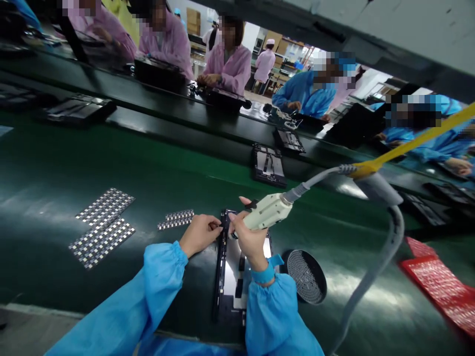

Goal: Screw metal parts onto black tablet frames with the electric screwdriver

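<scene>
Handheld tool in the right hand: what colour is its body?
The tool's body is pale greenish white, seen best in the head view.

The green bench [156, 173] carries patterned sheets [106, 205], a dark device [230, 277], a round dish [321, 279] and red sheeting [438, 282].

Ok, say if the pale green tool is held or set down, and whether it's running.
Held: the right hand wraps around the pale green tool. Whether it's running, I cannot tell; its tip is hidden.
</scene>
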Motion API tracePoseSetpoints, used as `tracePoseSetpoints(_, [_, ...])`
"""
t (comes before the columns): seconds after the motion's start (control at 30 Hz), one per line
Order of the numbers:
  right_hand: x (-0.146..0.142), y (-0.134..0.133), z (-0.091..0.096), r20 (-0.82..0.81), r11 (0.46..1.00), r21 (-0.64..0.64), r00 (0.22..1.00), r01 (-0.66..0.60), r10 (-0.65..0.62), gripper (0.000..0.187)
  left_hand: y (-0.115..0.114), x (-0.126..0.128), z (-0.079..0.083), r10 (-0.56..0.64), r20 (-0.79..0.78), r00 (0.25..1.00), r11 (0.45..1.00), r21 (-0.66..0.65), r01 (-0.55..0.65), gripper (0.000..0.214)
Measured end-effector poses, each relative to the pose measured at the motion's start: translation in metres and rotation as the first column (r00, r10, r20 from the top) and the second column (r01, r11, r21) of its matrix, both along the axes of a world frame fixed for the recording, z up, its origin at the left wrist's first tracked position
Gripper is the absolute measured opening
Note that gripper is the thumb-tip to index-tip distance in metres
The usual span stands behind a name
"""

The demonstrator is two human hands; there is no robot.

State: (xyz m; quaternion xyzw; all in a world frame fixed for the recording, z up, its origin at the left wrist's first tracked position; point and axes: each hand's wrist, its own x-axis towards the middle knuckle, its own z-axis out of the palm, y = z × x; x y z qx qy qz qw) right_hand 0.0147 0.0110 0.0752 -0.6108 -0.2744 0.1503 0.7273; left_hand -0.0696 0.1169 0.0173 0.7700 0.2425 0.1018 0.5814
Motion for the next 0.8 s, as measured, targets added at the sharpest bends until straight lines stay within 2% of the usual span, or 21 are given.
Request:
tracePoseSetpoints(0.07, [-0.001, 0.005, -0.003, -0.027, 1.0, -0.01, 1.0, -0.016, 0.015, 0.05, 0.001, 0.005, 0.002, -0.018, -0.019, 1.0, 0.993, -0.12, 0.015, 0.022])
tracePoseSetpoints(0.23, [-0.002, 0.011, -0.013, -0.034, 1.0, -0.024, 0.999, -0.019, 0.018, 0.051, 0.004, 0.004, 0.002, -0.037, -0.002, 0.999, 0.979, -0.202, 0.036, 0.024])
tracePoseSetpoints(0.6, [-0.002, 0.012, -0.015, 0.006, 0.999, -0.032, 0.999, -0.035, 0.035, 0.045, 0.004, 0.005, -0.003, -0.042, 0.054, 0.998, 0.995, -0.09, 0.046, 0.016])
tracePoseSetpoints(0.8, [-0.001, 0.012, -0.023, 0.085, 0.989, -0.115, 0.991, -0.091, 0.101, 0.04, 0.004, 0.005, -0.004, -0.053, 0.092, 0.994, 0.998, -0.035, 0.056, 0.013])
